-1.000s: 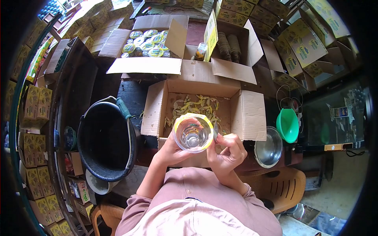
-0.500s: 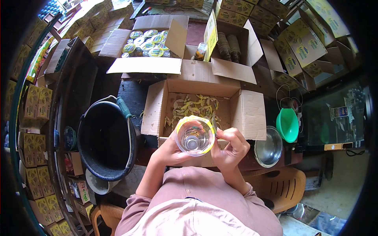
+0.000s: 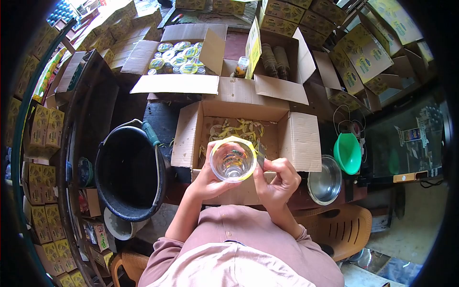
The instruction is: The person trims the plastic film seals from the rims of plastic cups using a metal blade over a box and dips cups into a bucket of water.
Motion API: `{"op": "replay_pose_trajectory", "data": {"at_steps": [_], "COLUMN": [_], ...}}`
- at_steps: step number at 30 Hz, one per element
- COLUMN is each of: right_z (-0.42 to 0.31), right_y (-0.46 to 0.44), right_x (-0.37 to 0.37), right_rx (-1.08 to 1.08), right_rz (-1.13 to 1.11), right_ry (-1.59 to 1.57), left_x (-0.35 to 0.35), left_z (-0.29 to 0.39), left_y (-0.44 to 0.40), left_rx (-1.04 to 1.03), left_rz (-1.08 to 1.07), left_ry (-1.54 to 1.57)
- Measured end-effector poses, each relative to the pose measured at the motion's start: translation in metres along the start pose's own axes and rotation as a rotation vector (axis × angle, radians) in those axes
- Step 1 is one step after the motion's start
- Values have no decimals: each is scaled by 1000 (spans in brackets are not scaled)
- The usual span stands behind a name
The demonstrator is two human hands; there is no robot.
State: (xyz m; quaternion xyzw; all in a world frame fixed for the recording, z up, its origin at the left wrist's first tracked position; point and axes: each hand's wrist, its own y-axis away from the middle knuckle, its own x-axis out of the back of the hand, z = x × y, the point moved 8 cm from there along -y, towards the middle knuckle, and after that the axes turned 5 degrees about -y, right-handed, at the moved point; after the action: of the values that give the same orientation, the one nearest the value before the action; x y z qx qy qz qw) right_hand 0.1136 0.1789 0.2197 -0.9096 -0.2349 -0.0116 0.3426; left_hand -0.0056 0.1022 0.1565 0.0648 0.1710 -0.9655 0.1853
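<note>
My left hand is wrapped round a clear plastic cup, whose open mouth is tilted up toward me. A band of yellow film runs along part of the cup's rim. Between the thumb and fingers of my right hand is a small dark flat blade, held upright against the right side of the rim. Below the cup lies an open cardboard box with curled yellow strips scattered over its bottom.
Further back, one carton holds several lidded cups, and another carton holds stacked cups. A black bucket stands left; a metal bowl and a green bowl are right. Orange chair is beside me.
The cup has moved slightly left and up and tilted a little. The blade shows more of its flat side now, still at the rim in my right hand.
</note>
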Motion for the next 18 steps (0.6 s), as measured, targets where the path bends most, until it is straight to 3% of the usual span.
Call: {"op": "replay_pose_trajectory", "data": {"at_steps": [5,18], "right_z": [-5,-3], "right_y": [1,-7], "right_x": [-2,-1], "right_rx": [24,22], "right_rz": [-12,-68], "right_ry": [27,-13], "left_x": [-1,-3], "left_z": [3,11], "left_y": [2,8], "left_rx": [-39,37], "left_rz": [-52,-105], "left_ry": [-102,9]}}
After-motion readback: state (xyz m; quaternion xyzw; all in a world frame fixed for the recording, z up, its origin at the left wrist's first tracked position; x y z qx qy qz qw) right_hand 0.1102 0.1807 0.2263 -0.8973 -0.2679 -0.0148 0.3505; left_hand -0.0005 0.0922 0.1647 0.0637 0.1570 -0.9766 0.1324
